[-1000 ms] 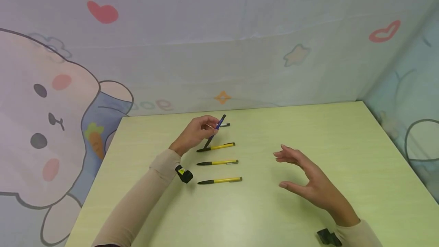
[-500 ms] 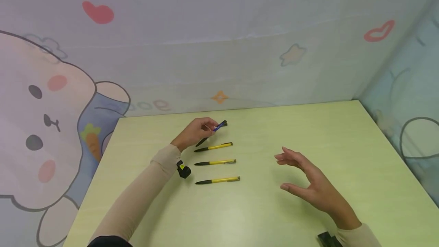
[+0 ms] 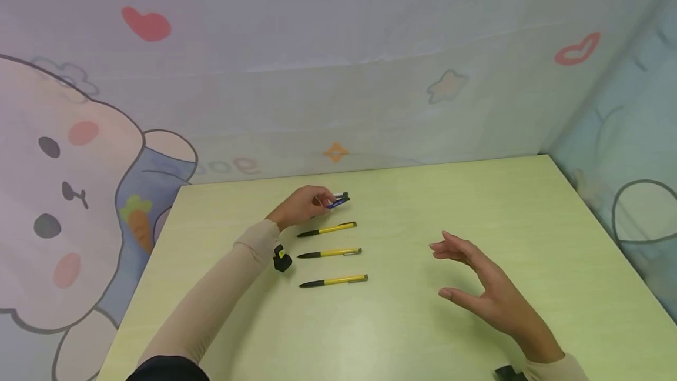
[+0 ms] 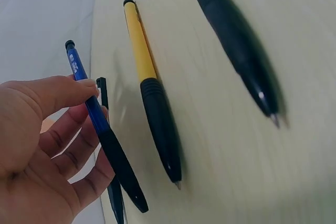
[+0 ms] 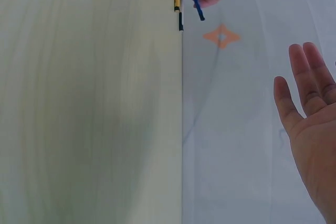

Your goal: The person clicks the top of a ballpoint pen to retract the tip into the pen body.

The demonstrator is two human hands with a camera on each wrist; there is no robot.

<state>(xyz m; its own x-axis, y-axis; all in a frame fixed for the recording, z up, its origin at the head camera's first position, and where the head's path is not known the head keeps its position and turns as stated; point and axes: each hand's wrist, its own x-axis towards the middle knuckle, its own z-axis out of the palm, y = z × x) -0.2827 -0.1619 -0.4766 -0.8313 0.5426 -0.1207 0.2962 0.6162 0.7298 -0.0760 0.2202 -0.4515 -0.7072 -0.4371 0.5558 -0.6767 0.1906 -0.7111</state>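
**Slim blue plastic-looking pen with a black grip section (image 4: 107,132), pinched mid-barrel**

Left hand (image 3: 300,207) pinches it on the blue part: thumb on the near side, fingers behind, black section slanting down, clicker end free above. Pen sits near the table's back edge, between a white-barrelled pen with a black end (image 3: 340,195), partly hidden by the hand, and three yellow pens with black grips (image 3: 329,253) in a row. Whether its tip touches the pale wood-grain tabletop (image 3: 423,322): cannot tell.

Handling, judged by eye: light, stiff, hard to break. Smooth round barrel likely to twist or roll under a loose pinch; black section probably gives better traction. Best hold: mid-length, near the balance, light pressure.

Right hand (image 3: 492,293) hovers well apart, thumb and fingers spread, holding nothing.
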